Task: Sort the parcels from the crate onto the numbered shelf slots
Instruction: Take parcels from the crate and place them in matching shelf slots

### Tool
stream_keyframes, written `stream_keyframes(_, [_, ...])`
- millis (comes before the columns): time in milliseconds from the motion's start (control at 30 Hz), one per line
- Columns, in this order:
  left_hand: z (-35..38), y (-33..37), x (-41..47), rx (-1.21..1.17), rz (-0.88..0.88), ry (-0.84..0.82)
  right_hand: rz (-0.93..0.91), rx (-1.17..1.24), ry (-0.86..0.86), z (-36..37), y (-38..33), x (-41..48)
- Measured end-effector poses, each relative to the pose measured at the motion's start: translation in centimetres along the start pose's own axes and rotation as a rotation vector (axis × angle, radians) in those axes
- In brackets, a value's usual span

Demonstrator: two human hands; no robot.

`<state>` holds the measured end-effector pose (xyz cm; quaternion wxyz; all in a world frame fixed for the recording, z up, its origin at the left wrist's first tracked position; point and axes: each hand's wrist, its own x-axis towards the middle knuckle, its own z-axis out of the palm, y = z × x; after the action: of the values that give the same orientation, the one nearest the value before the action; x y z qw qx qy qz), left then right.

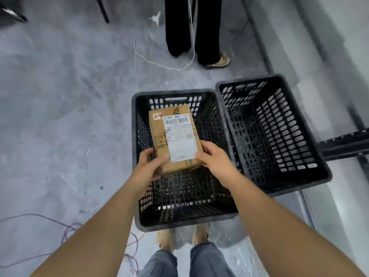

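I hold a brown cardboard parcel [159, 136] above a black plastic crate [137, 156] on the floor. The parcel carries a white shipping label and a small tag marked "2-4" in red at its top left corner. My left hand [149, 164] grips its lower left edge, thumb on top. My right hand [213, 156] grips its lower right edge. No other parcel shows in the crate under it.
A second black crate [323, 172] with nothing in it stands tilted at the right, touching the first. Another person's dark trouser legs [207, 37] stand beyond the crates. A white cable [159, 63] and thin wires [67, 230] lie on the grey floor. A dark metal shelf frame [343, 144] is at the right edge.
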<state>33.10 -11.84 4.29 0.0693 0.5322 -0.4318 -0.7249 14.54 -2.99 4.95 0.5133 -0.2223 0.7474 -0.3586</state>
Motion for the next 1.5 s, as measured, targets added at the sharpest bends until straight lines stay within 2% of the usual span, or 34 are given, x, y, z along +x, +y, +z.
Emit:
stream_keyframes(300, [1.1,6.5,-4.8,0.059,0.299,-0.181,-0.221,0.189,0.132,-3.5,-5.7,-8.4])
stream_keyframes(567, [4.6,10.3,-7.5,0.007,0.391,-0.428,-0.302,0.303,0.150,-7.6,-6.5,-14.6])
stream_keyframes(767, [9.4,12.8,-10.1,0.091,0.481,-0.609,-0.428,0.323,0.333,-10.3,-6.3,-20.8])
stream_keyframes(1133, [21.7,10.4,-18.3,0.242,0.594,-0.969,-0.594,0.424,0.710,-13.9,0.5,-35.9])
stream_keyframes(1500, [32.1,2.3,-30.3,0.386,0.645,-1.223,-0.582,0.463,0.970,-16.0,10.8,-51.2])
